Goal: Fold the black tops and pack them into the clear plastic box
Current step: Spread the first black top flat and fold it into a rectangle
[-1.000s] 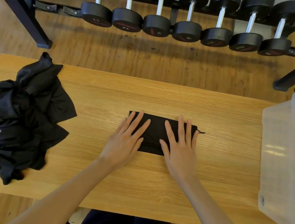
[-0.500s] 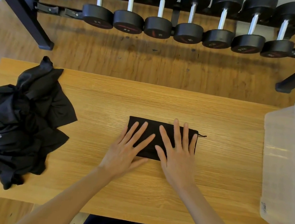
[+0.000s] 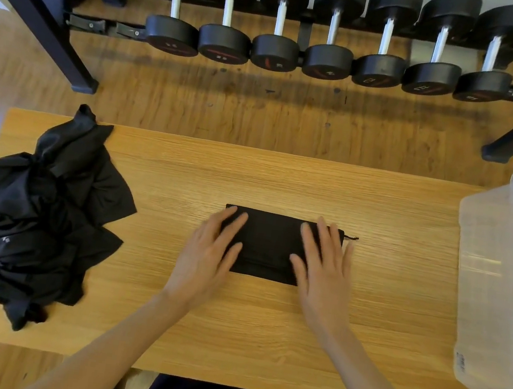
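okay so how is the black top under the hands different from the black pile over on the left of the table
The folded black top is a flat, neat rectangle; the pile of black tops is crumpled and heaped. The folded top is small and compact, while the pile spreads much wider. The left hand and right hand lie flat on the folded top's ends; nothing touches the pile. The folded top sits mid-table, the pile at the left edge. Both are black fabric on the wooden table, outside the clear plastic box.

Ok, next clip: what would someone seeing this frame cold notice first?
Probably the two flat hands, left hand and right hand, pressing the ends of a small folded black top at the middle of the wooden table. Next, the heap of unfolded black tops at the table's left end and the clear plastic box at its right. Behind, a rack of black dumbbells spans the floor.
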Demonstrator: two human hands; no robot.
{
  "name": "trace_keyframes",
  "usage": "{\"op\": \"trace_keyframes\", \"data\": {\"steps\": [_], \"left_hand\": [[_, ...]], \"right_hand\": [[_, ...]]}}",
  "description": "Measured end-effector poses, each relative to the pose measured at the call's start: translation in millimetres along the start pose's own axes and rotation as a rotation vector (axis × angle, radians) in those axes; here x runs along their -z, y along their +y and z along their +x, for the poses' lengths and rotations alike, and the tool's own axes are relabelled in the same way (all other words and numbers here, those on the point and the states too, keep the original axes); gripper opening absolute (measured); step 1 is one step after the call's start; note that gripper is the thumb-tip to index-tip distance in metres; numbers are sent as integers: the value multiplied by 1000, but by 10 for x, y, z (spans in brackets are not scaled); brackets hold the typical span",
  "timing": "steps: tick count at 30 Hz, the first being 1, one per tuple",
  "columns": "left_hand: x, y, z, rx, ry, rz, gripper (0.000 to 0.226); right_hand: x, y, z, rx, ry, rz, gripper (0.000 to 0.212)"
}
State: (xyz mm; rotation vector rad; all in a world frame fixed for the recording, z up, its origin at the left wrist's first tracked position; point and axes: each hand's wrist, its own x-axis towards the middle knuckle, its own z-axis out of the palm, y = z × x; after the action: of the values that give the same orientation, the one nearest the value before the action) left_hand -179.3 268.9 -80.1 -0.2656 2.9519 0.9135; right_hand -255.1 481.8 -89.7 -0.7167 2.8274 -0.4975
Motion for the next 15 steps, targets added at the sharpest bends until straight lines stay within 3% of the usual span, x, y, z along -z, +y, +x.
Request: {"op": "trace_keyframes", "data": {"steps": [3,8,12,15], "left_hand": [[116,-20,227,163,13,-4,62],[222,-101,470,218,-150,31,72],[260,-101,526,238,-211,39,63],[329,-13,594,248,-325,23,40]], "right_hand": [[155,140,169,-94,85,41,55],[236,368,332,-21,-11,-132,62],[246,389,349,-37,-32,-45,39],[309,350,293,-99,-96,153,23]]}}
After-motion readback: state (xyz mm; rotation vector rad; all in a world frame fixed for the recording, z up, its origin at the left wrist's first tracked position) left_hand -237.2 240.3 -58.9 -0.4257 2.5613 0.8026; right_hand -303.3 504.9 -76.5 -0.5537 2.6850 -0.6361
